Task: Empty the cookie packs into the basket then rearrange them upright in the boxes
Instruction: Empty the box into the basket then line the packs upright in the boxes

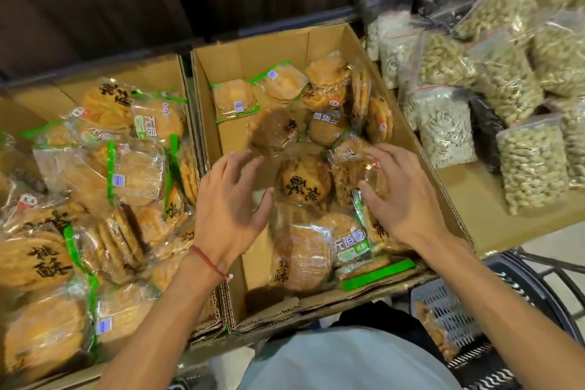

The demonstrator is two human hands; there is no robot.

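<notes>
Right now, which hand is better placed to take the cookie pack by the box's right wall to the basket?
Right. The right hand is spread over that cookie pack, and the basket sits on its side. The left hand hovers over bare box floor.

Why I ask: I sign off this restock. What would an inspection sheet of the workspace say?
Surface: shelf bears two cardboard boxes side by side.
Job's things: right box part full, packs jumbled, mostly lying flat; left box heaped with more; basket low on the right, at least one pack inside.
Clutter: nothing seen.
Hands: left hand and right hand spread open over the right box's packs, gripping nothing.
Cables: nothing seen.
Surroundings: nut bags stacked right of the boxes.
</notes>
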